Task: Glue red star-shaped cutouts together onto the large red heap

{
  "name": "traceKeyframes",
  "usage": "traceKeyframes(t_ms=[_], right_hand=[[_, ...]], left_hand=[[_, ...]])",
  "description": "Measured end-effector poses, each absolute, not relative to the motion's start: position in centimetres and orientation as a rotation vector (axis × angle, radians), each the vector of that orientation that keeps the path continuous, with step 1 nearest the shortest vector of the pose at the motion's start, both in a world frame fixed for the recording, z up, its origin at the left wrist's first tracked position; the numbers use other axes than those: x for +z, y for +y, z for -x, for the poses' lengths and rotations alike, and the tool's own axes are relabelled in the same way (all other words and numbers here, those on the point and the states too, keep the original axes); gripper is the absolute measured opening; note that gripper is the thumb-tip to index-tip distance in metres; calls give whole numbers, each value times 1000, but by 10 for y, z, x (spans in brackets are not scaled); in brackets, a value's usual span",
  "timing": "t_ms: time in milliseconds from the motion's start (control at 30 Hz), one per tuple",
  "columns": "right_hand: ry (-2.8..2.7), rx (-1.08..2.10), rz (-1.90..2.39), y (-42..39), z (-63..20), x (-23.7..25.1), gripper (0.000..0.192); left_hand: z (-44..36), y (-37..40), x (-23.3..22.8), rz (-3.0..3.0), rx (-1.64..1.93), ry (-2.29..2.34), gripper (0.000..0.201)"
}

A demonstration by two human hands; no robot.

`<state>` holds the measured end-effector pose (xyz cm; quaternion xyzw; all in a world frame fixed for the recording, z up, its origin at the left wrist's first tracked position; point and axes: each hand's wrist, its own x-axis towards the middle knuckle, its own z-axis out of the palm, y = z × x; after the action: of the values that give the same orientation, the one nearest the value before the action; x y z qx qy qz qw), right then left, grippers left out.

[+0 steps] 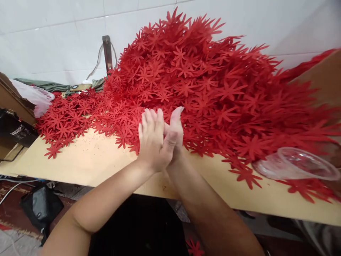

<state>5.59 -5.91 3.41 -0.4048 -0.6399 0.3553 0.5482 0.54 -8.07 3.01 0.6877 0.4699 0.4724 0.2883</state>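
Palm to palm, my two hands meet in front of a big heap of red flower-shaped or leaf-shaped cut-outs (176, 78) with narrow pointed lobes. My left hand (151, 138) lies on the near side, its fingers stretched out flat toward the heap. Behind it is my right hand (177, 129), thumb pointing up and most of its fingers covered by the left. Nothing shows between the palms, though the space there is hidden. Both hands are just above the front edge of the pile, over the pale tabletop (106, 167).
A clear plastic cup (290, 165) lies on its side at right, among red pieces. Cardboard (323, 78) stands behind it. At left are a white plastic bag (34, 94) and a black box (17, 128). A black bag (41, 204) sits below the table. White tiled wall (61, 42) rises behind.
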Motion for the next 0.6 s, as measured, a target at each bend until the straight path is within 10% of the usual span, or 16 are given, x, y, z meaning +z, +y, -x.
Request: traceKeyframes(t_ms=[600], right_hand=[[-956,1663,643,-60,-68,15,27]], left_hand=[[40,-3,41,-1592,1422,1490,45]])
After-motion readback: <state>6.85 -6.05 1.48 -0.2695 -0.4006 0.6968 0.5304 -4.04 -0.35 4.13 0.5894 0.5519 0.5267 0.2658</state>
